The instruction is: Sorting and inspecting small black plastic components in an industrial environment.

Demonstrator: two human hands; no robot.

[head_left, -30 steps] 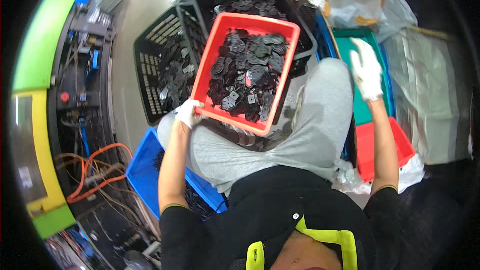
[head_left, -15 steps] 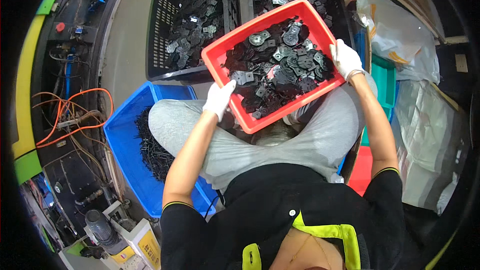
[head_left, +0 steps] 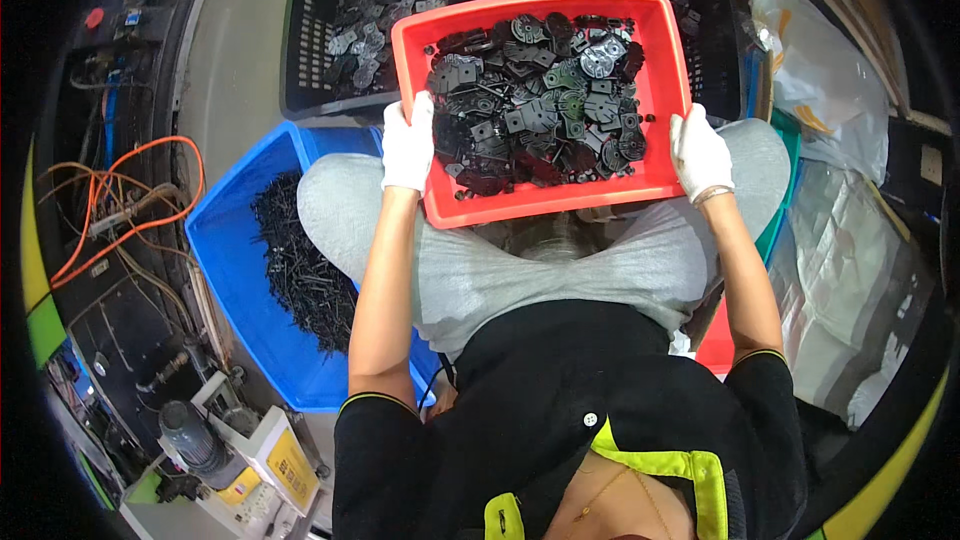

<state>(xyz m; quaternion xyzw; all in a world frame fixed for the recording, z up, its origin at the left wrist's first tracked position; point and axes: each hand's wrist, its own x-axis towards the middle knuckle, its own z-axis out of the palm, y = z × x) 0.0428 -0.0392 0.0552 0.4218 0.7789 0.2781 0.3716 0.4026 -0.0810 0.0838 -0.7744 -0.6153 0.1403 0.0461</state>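
Note:
A red plastic tray [head_left: 560, 202] is held above my lap, nearly level across the view. Many flat black parts [head_left: 560, 110], some shiny, lie heaped inside it, with small round black bits along the near side. My left hand [head_left: 408, 143], in a white glove, grips the tray's left wall with the thumb up over the rim. On the right wall, my gloved right hand [head_left: 700, 153] is closed round the rim. The fingers beneath the tray are hidden on both sides.
Beyond the tray stand two black crates, the left crate [head_left: 312, 50] and right crate [head_left: 722, 40], both with similar parts. A blue bin [head_left: 235, 275] of thin black pieces [head_left: 305, 270] sits left of my legs. Orange cable [head_left: 190, 145] loops by machinery; plastic bags [head_left: 825, 90] lie right.
The tray has turned from a slant to nearly level and moved slightly farther from my body. Both hands have kept their hold. The view has shifted a little.

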